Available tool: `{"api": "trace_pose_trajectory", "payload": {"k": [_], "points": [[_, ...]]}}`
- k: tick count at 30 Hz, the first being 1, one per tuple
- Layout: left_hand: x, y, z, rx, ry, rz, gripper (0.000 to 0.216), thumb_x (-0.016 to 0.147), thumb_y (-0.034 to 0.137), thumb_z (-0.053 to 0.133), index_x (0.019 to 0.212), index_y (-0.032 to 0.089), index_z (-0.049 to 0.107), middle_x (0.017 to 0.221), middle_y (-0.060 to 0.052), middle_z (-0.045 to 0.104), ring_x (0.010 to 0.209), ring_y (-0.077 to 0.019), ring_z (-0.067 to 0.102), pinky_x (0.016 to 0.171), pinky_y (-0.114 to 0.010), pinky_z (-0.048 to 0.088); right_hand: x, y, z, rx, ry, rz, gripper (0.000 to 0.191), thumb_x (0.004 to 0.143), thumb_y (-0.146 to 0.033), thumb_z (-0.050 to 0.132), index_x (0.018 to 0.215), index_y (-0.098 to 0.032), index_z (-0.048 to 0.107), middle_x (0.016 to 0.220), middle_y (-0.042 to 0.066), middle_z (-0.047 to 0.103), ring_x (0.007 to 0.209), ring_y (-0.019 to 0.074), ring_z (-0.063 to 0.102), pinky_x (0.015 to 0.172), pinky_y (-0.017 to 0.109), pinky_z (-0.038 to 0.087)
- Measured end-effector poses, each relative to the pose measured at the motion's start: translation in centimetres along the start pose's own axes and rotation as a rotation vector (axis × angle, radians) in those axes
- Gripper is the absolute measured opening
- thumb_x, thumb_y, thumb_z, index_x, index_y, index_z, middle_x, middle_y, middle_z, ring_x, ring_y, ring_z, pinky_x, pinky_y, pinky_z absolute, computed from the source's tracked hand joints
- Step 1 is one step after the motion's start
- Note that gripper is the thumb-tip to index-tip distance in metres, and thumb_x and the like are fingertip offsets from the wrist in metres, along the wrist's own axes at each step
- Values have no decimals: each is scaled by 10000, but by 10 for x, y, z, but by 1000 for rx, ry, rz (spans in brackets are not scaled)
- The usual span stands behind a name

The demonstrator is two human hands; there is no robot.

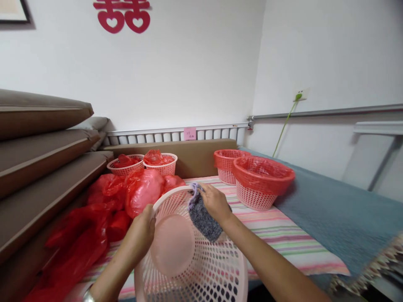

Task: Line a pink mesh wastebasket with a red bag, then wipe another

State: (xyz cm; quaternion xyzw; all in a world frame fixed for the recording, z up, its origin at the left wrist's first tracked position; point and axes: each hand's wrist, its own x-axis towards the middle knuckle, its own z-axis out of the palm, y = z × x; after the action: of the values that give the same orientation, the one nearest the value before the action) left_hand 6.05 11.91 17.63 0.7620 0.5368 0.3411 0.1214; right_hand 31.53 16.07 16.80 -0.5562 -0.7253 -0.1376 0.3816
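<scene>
A pale pink plastic mesh basket (201, 268) is tilted towards me in the near middle, its round solid bottom facing me. My left hand (141, 235) is closed round its left rim. My right hand (214, 203) grips a grey-purple cloth (203, 218) and presses it against the basket's upper right rim and wall.
Crumpled red plastic bags (126, 197) lie to the left on a striped sheet (283, 235). Two pink baskets with red bags (143, 162) stand behind them. Two baskets lined in red (261, 178) stand at the right. Brown stacked cushions (40, 142) rise on the left; a blue cover (340, 209) spreads right.
</scene>
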Motion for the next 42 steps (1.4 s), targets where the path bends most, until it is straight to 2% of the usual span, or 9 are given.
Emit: {"api": "trace_pose_trajectory", "payload": {"k": [11,13,16,19,23,30,33,37,42], "points": [[5,6,3,-45,6,53,180,815,220,362,896,176,517,815,-69,667,796,-214,640,693,-267,460,31,-99,18,125,24,-344,314,952,-383,351,977,-214,614,840,31,647,845,165,552,799,299,326],[3,-2,2,-56,13,25,175,821,258,377,875,178,523,794,-61,670,774,-215,641,669,-266,467,33,-92,20,111,15,-337,297,953,-371,357,991,-220,610,860,28,649,863,163,550,809,295,324],[-1,-15,-1,-70,37,-34,196,837,329,392,850,188,527,802,-60,679,785,-225,647,656,-275,473,28,-59,19,43,10,-171,282,959,-318,345,1026,-222,601,927,34,647,894,159,549,802,274,339],[-4,-22,-1,-96,60,-44,200,847,331,392,869,188,530,837,-63,679,817,-223,643,703,-288,474,12,-25,12,-54,-8,3,284,955,-301,350,1112,-219,572,981,45,633,904,164,555,762,253,364],[-8,-23,3,-127,55,-21,195,848,299,386,910,179,527,858,-74,677,889,-232,634,747,-302,469,-13,-4,1,-151,-45,91,342,939,-368,385,1241,-247,491,974,45,615,907,181,567,722,253,387],[7,-8,-19,34,-112,4,207,839,280,384,955,162,509,896,-96,676,836,-235,639,734,-319,457,-23,-8,-6,-171,-76,79,388,936,-354,397,1308,-253,435,916,47,595,852,178,576,686,247,400],[34,13,-26,127,-207,143,221,820,266,413,978,170,533,940,-86,672,849,-229,626,734,-308,441,-23,-16,-7,-167,-64,11,390,937,-337,395,1320,-268,425,887,43,587,843,182,563,701,251,399],[65,33,-20,139,-339,235,132,768,222,475,774,167,595,748,-35,666,702,-187,595,651,-267,423,-24,-23,-9,-101,-41,-51,389,935,-347,402,1315,-270,438,910,48,598,867,187,554,731,263,401],[64,41,-11,112,-369,255,162,800,249,452,778,171,592,751,-27,666,668,-166,570,614,-252,415,-17,-27,-7,31,16,-28,335,937,-299,406,1252,-246,506,987,44,635,902,179,562,782,269,399]]}}
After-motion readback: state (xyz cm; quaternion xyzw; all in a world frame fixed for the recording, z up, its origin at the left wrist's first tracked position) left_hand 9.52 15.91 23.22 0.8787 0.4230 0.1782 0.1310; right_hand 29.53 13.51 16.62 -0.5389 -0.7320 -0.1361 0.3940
